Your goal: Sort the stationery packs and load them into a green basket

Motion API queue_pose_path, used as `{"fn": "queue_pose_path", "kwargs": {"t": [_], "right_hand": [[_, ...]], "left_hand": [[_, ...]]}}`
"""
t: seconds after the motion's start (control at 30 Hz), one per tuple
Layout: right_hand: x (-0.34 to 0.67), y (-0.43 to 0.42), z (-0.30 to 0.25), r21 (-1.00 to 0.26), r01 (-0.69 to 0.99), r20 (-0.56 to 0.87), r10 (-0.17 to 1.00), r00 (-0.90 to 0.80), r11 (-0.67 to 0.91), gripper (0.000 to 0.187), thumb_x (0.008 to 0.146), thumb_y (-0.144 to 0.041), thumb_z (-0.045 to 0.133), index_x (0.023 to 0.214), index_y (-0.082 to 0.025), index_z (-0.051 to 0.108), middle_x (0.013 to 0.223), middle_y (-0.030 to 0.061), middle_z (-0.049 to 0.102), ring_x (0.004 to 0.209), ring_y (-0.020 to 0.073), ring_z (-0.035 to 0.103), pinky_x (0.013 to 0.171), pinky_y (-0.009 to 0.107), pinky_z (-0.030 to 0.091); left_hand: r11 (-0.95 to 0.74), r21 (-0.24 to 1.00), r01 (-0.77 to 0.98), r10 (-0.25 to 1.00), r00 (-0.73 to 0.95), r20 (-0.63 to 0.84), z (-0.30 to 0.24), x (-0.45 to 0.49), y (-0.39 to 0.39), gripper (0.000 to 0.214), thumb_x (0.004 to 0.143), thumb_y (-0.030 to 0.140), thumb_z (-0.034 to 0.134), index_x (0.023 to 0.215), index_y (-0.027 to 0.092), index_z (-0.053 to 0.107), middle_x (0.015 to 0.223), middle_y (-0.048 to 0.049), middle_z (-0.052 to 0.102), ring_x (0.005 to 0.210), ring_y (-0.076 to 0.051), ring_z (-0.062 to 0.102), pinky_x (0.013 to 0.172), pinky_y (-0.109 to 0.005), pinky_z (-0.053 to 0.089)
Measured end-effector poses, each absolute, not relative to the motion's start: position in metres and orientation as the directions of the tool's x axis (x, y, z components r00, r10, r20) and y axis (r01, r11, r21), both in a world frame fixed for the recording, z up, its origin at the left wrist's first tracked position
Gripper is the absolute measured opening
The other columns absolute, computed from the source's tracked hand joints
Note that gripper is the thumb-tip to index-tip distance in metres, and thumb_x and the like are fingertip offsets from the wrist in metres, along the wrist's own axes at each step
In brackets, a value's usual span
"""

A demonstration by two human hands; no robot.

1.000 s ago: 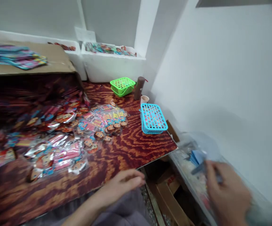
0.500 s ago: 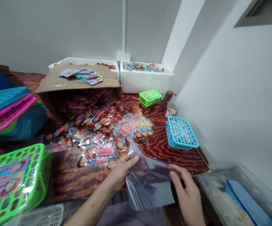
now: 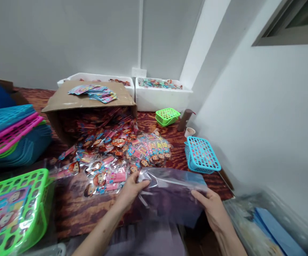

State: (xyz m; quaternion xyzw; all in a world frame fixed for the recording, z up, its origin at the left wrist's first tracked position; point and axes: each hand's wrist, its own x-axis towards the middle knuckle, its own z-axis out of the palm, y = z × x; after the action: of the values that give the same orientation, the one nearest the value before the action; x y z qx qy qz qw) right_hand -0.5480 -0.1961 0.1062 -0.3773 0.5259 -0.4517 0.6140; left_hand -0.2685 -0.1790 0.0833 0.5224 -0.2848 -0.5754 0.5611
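A clear plastic bag is stretched between both my hands over the near edge of the wood-grain table. My left hand pinches its left corner. My right hand grips its right edge from below. Just beyond the bag lies a heap of small cartoon-printed packets, spilling from a cardboard box tipped on its side.
A green basket with a packet inside sits at near left, with stacked coloured baskets behind it. A blue basket, a small green basket, a cup and two white foam boxes stand farther back. A clear bin is at right.
My right hand came from the bin at the right to the table's near edge, and both hands took hold of the clear bag, then raised and spread it flatter. The view swung left.
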Motion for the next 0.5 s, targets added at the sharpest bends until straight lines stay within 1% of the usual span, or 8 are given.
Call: {"fn": "queue_pose_path", "kwargs": {"t": [0.07,0.17,0.23,0.3,0.33,0.4,0.5], "right_hand": [[-0.556,-0.198,0.107,-0.962,0.114,-0.253,-0.967,-0.027,0.248,0.038,0.056,-0.042,0.092,0.084,-0.02,0.08,0.083,0.0057,0.078,0.076,0.0203,0.066,0.074,0.03,0.051],[-0.57,-0.189,0.111,-0.976,0.106,-0.198,-0.975,-0.1,0.188,0.035,0.061,-0.049,0.087,0.081,-0.02,0.08,0.078,0.005,0.076,0.072,0.0201,0.063,0.071,0.031,0.05],[-0.582,-0.178,0.116,-0.981,0.099,-0.177,-0.981,-0.085,0.168,0.034,0.069,-0.051,0.081,0.083,-0.02,0.08,0.077,0.0046,0.075,0.071,0.0191,0.062,0.072,0.031,0.049],[-0.596,-0.165,0.121,-0.984,0.069,-0.17,-0.985,-0.04,0.167,0.031,0.074,-0.047,0.078,0.089,-0.02,0.08,0.081,0.0044,0.075,0.075,0.0195,0.062,0.077,0.032,0.049],[-0.603,-0.159,0.124,-0.984,0.046,-0.172,-0.984,-0.04,0.17,0.029,0.074,-0.044,0.078,0.09,-0.02,0.08,0.081,0.0043,0.075,0.076,0.0201,0.062,0.079,0.033,0.049],[-0.619,-0.148,0.126,-0.982,0.015,-0.191,-0.977,-0.093,0.19,0.027,0.069,-0.041,0.082,0.084,-0.02,0.08,0.077,0.0042,0.074,0.076,0.0215,0.062,0.077,0.034,0.05],[-0.647,-0.14,0.126,-0.98,0.054,-0.196,-0.96,-0.198,0.189,0.026,0.063,-0.042,0.085,0.072,-0.02,0.076,0.072,0.0037,0.071,0.073,0.0207,0.061,0.071,0.032,0.049]], "left_hand": [[-0.223,0.911,0.348,-0.937,0.182,-0.299,0.076,-0.276,-0.18,0.048,0.053,0.042,0.091,0.087,0.016,0.07,0.08,-0.0015,0.071,0.069,-0.015,0.063,0.065,-0.023,0.048],[-0.283,0.921,0.266,-0.931,0.155,-0.331,0.071,-0.288,-0.181,0.045,0.054,0.05,0.088,0.076,0.016,0.068,0.065,0.001,0.065,0.056,-0.013,0.056,0.054,-0.022,0.042],[-0.296,0.933,0.206,-0.936,0.132,-0.326,0.069,-0.296,-0.184,0.046,0.053,0.053,0.087,0.07,0.015,0.067,0.061,0.0013,0.062,0.054,-0.013,0.054,0.052,-0.022,0.04],[-0.322,0.929,0.18,-0.938,0.067,-0.339,0.069,-0.305,-0.187,0.047,0.057,0.055,0.086,0.071,0.015,0.067,0.064,0.0001,0.064,0.056,-0.014,0.055,0.054,-0.022,0.041],[-0.342,0.924,0.172,-0.936,0.023,-0.351,0.07,-0.31,-0.188,0.046,0.06,0.056,0.084,0.072,0.015,0.067,0.065,-0.0003,0.064,0.057,-0.014,0.056,0.055,-0.023,0.042],[-0.374,0.918,0.129,-0.927,-0.063,-0.369,0.074,-0.322,-0.188,0.046,0.067,0.059,0.079,0.07,0.015,0.066,0.064,-0.0005,0.063,0.057,-0.014,0.054,0.055,-0.022,0.042],[-0.366,0.93,0.033,-0.926,-0.116,-0.36,0.087,-0.338,-0.185,0.048,0.071,0.062,0.074,0.066,0.015,0.066,0.063,-0.0016,0.062,0.059,-0.016,0.055,0.053,-0.022,0.04]]}}
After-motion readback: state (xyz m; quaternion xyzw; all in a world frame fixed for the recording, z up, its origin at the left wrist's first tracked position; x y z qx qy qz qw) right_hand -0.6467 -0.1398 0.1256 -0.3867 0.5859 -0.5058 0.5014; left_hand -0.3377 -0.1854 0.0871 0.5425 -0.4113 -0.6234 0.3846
